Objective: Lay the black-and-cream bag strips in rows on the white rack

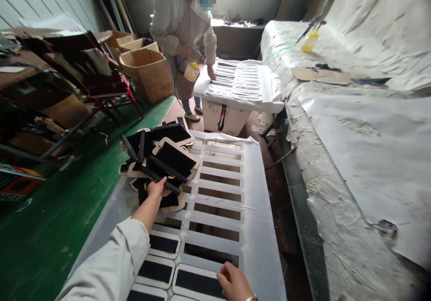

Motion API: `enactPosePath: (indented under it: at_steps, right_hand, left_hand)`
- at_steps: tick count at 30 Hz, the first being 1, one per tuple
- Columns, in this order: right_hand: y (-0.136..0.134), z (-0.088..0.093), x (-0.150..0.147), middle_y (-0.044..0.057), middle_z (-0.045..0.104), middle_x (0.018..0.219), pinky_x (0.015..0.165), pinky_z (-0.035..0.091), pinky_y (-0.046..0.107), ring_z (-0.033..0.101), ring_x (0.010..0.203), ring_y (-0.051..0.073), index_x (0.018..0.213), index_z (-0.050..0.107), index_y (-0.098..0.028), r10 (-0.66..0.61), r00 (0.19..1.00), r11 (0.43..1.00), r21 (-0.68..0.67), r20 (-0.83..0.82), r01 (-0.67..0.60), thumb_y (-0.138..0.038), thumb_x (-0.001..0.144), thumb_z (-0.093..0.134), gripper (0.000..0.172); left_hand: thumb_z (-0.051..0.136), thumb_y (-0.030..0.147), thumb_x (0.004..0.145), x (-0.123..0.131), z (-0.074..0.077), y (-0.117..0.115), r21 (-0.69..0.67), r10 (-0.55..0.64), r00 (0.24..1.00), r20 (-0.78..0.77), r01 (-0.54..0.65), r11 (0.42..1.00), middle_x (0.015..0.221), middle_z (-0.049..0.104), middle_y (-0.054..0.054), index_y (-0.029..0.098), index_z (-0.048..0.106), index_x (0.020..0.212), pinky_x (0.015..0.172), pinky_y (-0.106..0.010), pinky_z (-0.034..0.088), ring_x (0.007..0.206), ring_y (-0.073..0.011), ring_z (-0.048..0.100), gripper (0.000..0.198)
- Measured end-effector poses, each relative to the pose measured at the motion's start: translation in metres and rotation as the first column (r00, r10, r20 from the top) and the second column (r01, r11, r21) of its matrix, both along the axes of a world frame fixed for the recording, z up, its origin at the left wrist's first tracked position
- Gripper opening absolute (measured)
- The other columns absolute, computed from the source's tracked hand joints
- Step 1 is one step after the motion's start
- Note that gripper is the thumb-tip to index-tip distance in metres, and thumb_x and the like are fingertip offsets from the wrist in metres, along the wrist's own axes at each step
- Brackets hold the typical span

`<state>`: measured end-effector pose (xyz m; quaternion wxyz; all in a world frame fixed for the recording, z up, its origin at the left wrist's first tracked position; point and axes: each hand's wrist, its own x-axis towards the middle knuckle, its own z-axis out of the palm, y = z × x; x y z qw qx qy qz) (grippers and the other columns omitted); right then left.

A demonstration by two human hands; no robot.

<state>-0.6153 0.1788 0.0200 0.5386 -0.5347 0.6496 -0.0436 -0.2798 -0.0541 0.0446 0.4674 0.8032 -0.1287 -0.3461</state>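
Two hands at a white slotted sheet (251, 202): one on the heap, one on a laid board.
Left hand (156, 189) is stretched forward, fingers closed round a black stake (166, 184) at the near edge of the pile of small boards (168, 157); the pile sits on the sheet's far left part. Boards have matt black faces, pale wooden rims and rounded corners, with thin black stakes jutting at all angles. Right hand (234, 283) is low at the bottom of view, fingers bent, touching a laid board (198, 284) seated in a slot; grip cannot be told. Sheet is smooth, cut with rows of long rectangular slots. Well apart behind, a co-worker (182, 23) with a yellow bottle (191, 71) leans over a second sheet (269, 85).
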Motion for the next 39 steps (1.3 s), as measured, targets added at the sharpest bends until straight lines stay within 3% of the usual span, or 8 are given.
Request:
enactPosePath:
  at_steps: [7, 13, 19, 25, 29, 32, 35, 39]
  right_hand:
    - [-0.033, 0.024, 0.016, -0.008, 0.045, 0.048, 0.039, 0.033, 0.021, 0.046, 0.038, 0.008, 0.064, 0.043, -0.022, -0.379, 0.885, 0.909, 0.290, 0.269, 0.301, -0.042, 0.066, 0.061, 0.027]
    - [-0.077, 0.052, 0.040, -0.004, 0.057, 0.059, 0.049, 0.047, 0.026, 0.056, 0.048, 0.011, 0.075, 0.052, -0.019, -0.441, 0.808, 0.850, 0.470, 0.390, 0.237, -0.062, 0.066, 0.062, 0.045]
    - [-0.108, 0.088, 0.058, 0.008, 0.067, 0.084, 0.061, 0.051, 0.033, 0.066, 0.070, 0.019, 0.100, 0.062, -0.013, -0.585, 0.524, 0.668, 0.735, 0.619, -0.122, -0.076, 0.081, 0.024, 0.075]
    - [-0.095, 0.082, 0.019, 0.005, 0.069, 0.069, 0.065, 0.049, 0.027, 0.064, 0.062, 0.015, 0.086, 0.065, -0.009, -0.565, 0.532, 0.733, 0.679, 0.631, -0.027, -0.048, 0.058, 0.078, 0.050]
    - [-0.067, 0.077, -0.002, 0.002, 0.069, 0.065, 0.062, 0.051, 0.029, 0.064, 0.058, 0.016, 0.088, 0.063, -0.012, -0.584, 0.530, 0.757, 0.648, 0.615, 0.083, -0.027, 0.047, 0.085, 0.049]
    - [-0.038, 0.079, -0.002, 0.000, 0.070, 0.074, 0.067, 0.053, 0.030, 0.065, 0.063, 0.015, 0.091, 0.062, -0.017, -0.660, 0.408, 0.748, 0.601, 0.631, 0.280, -0.030, 0.052, 0.084, 0.047]
    - [-0.003, 0.085, 0.008, 0.003, 0.071, 0.083, 0.070, 0.054, 0.035, 0.067, 0.073, 0.019, 0.094, 0.063, -0.017, -0.697, 0.313, 0.716, 0.597, 0.645, 0.362, -0.030, 0.055, 0.083, 0.045]
    - [0.039, 0.095, 0.011, 0.006, 0.070, 0.088, 0.073, 0.054, 0.038, 0.067, 0.081, 0.023, 0.095, 0.066, -0.016, -0.696, 0.309, 0.718, 0.623, 0.648, 0.309, -0.032, 0.060, 0.080, 0.041]
  left_hand:
    - [0.073, 0.035, 0.061, 0.016, 0.025, 0.081, -0.177, -0.080, 0.993, -0.081, 0.065, 0.982, 0.080, 0.058, -0.001, 0.014, 0.056, 0.088, 0.058, -0.023, 0.049, 0.070, -0.0141, 0.057, 0.038]
    - [0.064, 0.039, 0.076, 0.003, 0.074, 0.187, -0.161, -0.274, 0.916, 0.294, 0.330, 0.930, 0.101, 0.064, -0.008, 0.015, 0.062, 0.102, 0.097, -0.038, 0.045, 0.105, -0.0258, 0.058, 0.036]
    - [0.042, 0.005, 0.085, -0.024, 0.102, 0.221, 0.145, -0.525, -0.024, 0.851, 0.971, 0.190, 0.132, 0.049, -0.008, 0.021, 0.053, 0.123, 0.103, -0.041, 0.037, 0.125, -0.0234, 0.042, 0.043]
    - [0.045, 0.008, 0.088, -0.050, 0.082, 0.216, 0.359, -0.389, -0.363, 0.847, 0.929, -0.086, 0.126, 0.056, -0.004, 0.018, 0.062, 0.106, 0.110, -0.046, 0.026, 0.126, -0.0235, 0.039, 0.027]
    - [0.037, 0.001, 0.084, -0.064, 0.079, 0.216, 0.406, -0.519, -0.292, 0.803, 0.906, 0.117, 0.134, 0.048, -0.006, 0.020, 0.060, 0.112, 0.110, -0.056, 0.017, 0.130, -0.0274, 0.035, 0.041]
    - [0.037, 0.009, 0.086, -0.087, 0.088, 0.223, 0.269, -0.689, 0.043, 0.724, 0.902, 0.339, 0.132, 0.048, -0.010, 0.020, 0.053, 0.122, 0.106, -0.050, 0.029, 0.125, -0.0260, 0.040, 0.041]
    - [0.050, 0.034, 0.088, -0.123, 0.094, 0.237, 0.110, -0.877, 0.295, 0.379, 0.927, 0.359, 0.120, 0.054, -0.008, 0.023, 0.052, 0.121, 0.094, -0.035, 0.044, 0.111, -0.0207, 0.051, 0.035]
    - [0.062, 0.041, 0.078, -0.164, 0.093, 0.253, 0.081, -0.955, 0.297, -0.005, 0.952, 0.295, 0.105, 0.056, -0.006, 0.019, 0.056, 0.106, 0.086, -0.031, 0.044, 0.098, -0.0198, 0.054, 0.036]
